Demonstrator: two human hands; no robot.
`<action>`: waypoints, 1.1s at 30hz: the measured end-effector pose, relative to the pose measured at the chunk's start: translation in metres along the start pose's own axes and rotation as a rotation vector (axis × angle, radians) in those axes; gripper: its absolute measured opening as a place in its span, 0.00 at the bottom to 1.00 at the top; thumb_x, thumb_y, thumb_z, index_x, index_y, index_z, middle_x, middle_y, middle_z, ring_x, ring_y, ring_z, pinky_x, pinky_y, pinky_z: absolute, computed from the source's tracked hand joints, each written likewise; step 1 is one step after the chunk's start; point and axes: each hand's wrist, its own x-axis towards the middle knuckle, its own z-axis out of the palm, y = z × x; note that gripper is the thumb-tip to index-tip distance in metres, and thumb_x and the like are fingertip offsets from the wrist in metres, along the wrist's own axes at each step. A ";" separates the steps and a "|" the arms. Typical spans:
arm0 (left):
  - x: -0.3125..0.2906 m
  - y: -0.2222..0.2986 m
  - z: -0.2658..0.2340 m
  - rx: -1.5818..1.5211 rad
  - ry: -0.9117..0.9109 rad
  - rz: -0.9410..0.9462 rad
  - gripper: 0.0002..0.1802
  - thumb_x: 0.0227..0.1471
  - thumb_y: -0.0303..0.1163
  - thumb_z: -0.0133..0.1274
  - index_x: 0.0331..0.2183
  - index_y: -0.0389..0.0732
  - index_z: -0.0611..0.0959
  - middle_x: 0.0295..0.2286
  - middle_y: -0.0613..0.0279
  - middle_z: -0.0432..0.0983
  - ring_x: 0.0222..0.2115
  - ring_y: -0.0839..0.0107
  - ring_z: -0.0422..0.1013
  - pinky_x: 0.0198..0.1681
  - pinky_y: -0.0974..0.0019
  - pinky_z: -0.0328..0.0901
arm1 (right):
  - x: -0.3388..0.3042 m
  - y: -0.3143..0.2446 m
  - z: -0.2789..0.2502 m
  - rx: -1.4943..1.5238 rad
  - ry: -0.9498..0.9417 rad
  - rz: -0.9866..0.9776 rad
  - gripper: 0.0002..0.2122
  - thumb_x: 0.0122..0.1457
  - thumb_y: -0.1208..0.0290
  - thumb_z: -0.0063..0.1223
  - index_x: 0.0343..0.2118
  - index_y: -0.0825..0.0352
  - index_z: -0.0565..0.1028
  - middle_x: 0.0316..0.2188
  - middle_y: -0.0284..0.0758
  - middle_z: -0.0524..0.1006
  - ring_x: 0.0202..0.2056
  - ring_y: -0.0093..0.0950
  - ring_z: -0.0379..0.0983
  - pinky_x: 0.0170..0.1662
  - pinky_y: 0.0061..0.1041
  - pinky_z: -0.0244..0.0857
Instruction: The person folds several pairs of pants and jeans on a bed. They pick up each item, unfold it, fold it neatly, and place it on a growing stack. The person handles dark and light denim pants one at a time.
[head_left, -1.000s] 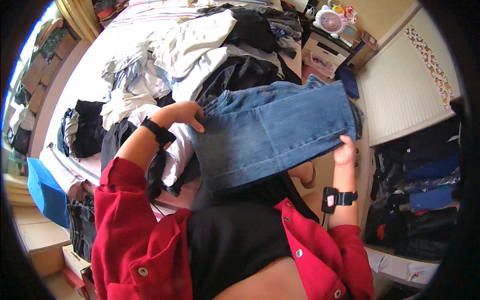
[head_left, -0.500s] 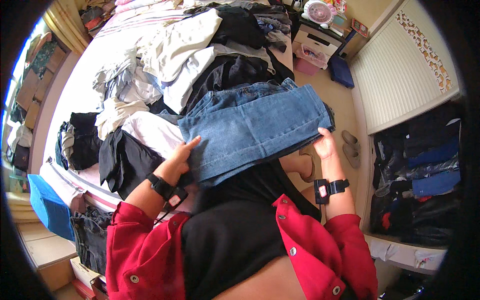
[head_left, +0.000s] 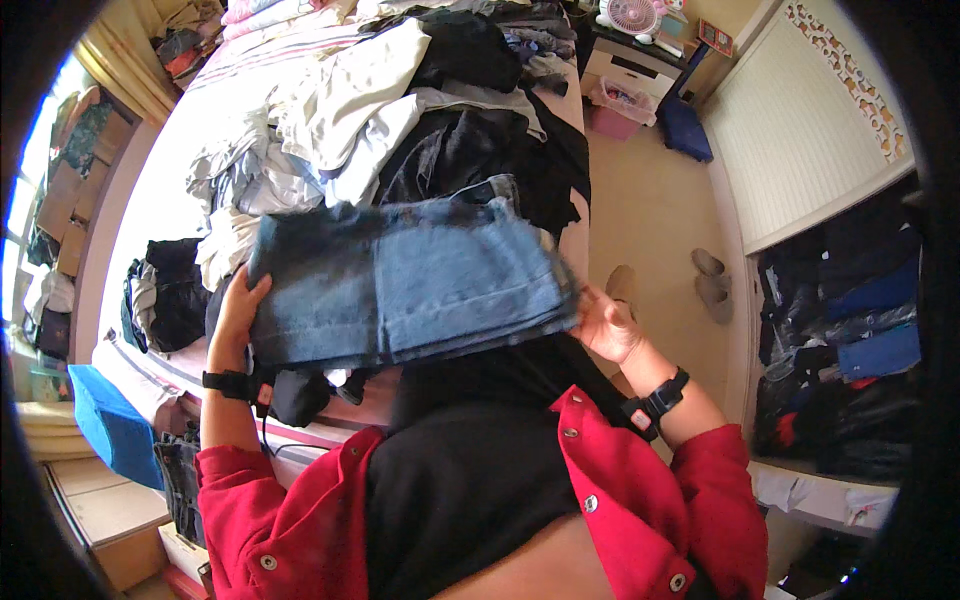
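Observation:
A folded pair of blue jeans is held flat in front of my chest, above the near edge of the bed. My left hand grips its left end, thumb on top. Its right end rests on my right hand, whose fingers are partly hidden under the denim. Both wrists wear black bands, and both sleeves are red.
The bed is heaped with white, grey and black clothes. A dark folded pile lies at its left side. A pair of slippers sits on the floor, a white drawer unit beyond, open wardrobe shelves at right.
The jeans came down and leftward and now lie flatter and more folded. My left hand shifted from the middle of the denim to its left end; my right hand stays at the right end.

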 end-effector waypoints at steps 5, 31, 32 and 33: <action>0.006 -0.061 -0.008 -0.036 -0.109 -0.103 0.21 0.52 0.32 0.52 0.47 0.35 0.71 0.36 0.64 0.73 0.33 0.76 0.69 0.39 0.71 0.63 | 0.024 0.004 -0.032 -0.056 0.066 0.193 0.33 0.51 0.44 0.51 0.54 0.61 0.60 0.47 0.37 0.70 0.47 0.31 0.66 0.51 0.34 0.58; -0.026 0.028 0.013 -0.401 -0.206 0.064 0.23 0.53 0.33 0.50 0.49 0.35 0.69 0.39 0.60 0.72 0.36 0.73 0.70 0.41 0.70 0.65 | 0.064 -0.066 -0.010 -0.378 0.391 0.238 0.12 0.53 0.67 0.54 0.38 0.69 0.73 0.33 0.36 0.77 0.35 0.29 0.74 0.40 0.32 0.68; -0.027 0.037 0.015 -0.330 -0.169 0.071 0.23 0.53 0.33 0.50 0.49 0.35 0.69 0.39 0.60 0.72 0.36 0.73 0.70 0.40 0.70 0.66 | 0.059 -0.058 -0.010 -0.292 0.468 0.285 0.12 0.54 0.66 0.53 0.38 0.68 0.73 0.34 0.36 0.77 0.36 0.29 0.74 0.41 0.33 0.69; -0.028 0.045 0.015 -0.294 -0.175 0.103 0.23 0.53 0.33 0.50 0.49 0.34 0.69 0.39 0.59 0.73 0.35 0.73 0.70 0.40 0.70 0.66 | 0.055 -0.046 -0.009 -0.308 0.525 0.287 0.13 0.54 0.65 0.53 0.38 0.68 0.73 0.35 0.37 0.77 0.37 0.32 0.73 0.42 0.36 0.68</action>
